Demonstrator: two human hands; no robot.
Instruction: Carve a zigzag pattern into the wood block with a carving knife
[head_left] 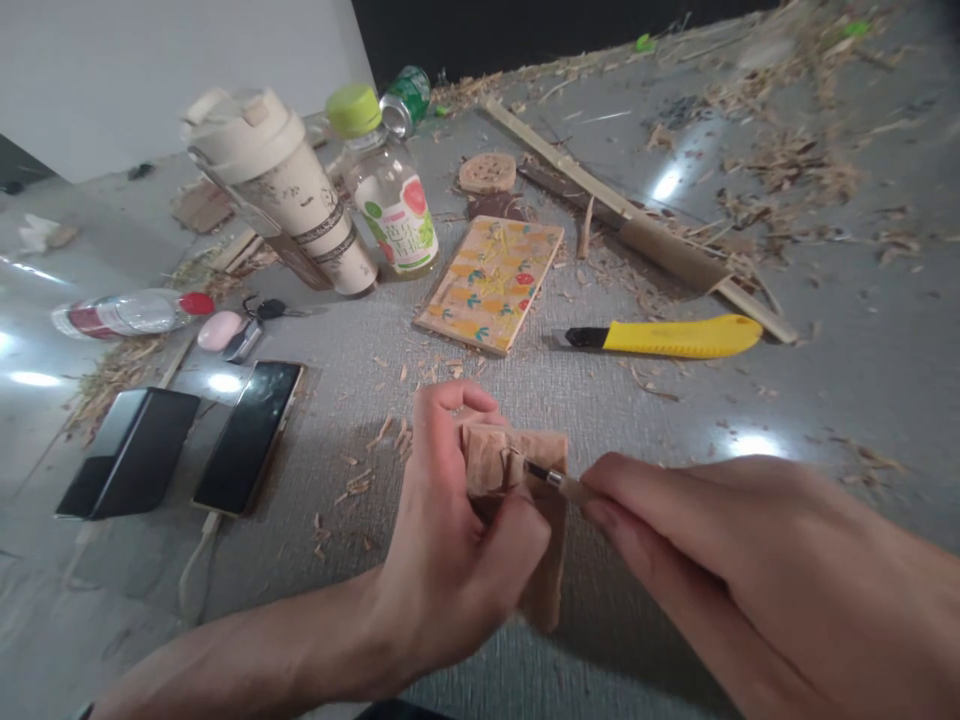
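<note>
My left hand is closed around a pale block of wood, holding it up just above the grey mat. The block's top corner looks partly cut away. My right hand pinches a thin carving tool whose small metal tip touches the block's upper face. Wood chips lie scattered on the mat in front of the hands.
A yellow utility knife and a painted board lie beyond the hands. Behind stand a cream tumbler, a green-capped bottle and a can. At left lie a phone, a black box, keys and a bottle.
</note>
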